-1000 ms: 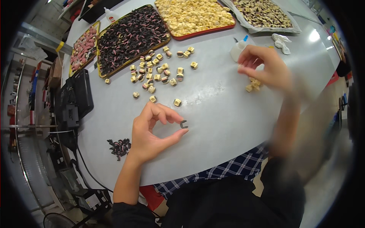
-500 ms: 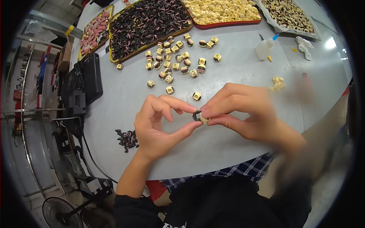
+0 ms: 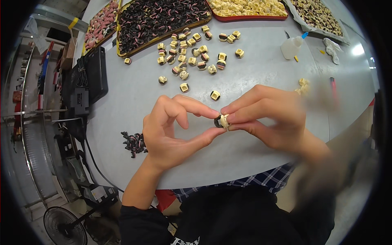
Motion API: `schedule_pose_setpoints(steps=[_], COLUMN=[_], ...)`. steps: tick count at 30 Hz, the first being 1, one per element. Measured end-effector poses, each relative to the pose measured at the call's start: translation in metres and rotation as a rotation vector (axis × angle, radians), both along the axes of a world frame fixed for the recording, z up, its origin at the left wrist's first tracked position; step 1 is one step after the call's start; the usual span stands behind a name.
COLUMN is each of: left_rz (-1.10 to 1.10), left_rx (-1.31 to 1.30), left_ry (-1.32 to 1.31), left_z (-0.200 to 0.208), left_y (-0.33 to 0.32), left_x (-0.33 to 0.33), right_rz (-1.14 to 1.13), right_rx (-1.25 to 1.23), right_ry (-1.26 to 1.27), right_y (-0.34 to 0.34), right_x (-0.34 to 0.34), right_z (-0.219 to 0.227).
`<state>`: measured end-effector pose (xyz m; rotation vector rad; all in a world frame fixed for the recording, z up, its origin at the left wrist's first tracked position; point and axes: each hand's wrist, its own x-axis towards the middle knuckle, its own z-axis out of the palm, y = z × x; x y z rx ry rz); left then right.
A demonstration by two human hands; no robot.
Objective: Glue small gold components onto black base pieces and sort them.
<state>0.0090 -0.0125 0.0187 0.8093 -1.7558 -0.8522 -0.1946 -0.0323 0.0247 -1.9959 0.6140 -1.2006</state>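
- A small white squeeze bottle (image 3: 291, 46) with a blue nozzle stands on the grey table at about one o'clock from the centre of the view, near the far edge of the table.
- A black box-shaped unit (image 3: 96, 73) with a coiled black cable on it lies at about ten o'clock, on the left rim of the table; a flat black panel (image 3: 81, 100) with pale markings hangs just below it, too small to read.
- A yellow band (image 3: 73, 23) wraps a grey rail at about eleven o'clock, beyond the table.
- No screens or signs show.
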Motion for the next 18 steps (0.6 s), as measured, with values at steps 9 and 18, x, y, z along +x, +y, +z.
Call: schedule_pose_setpoints(steps=[9,18], left_rz=[0.07,0.024], left_rx=[-0.252,-0.31], left_ry=[-0.101,-0.219], left_z=[-0.001,0.002], left_y=[0.002,0.004], left_x=[-0.003,-0.003], right_rz=[0.249,0.298], right_rx=[0.751,1.071], right_ry=[-0.335,-0.222], right_y=[-0.001,-0.007], right_x=[-0.001,-0.006], right_z=[-0.012,-0.003])
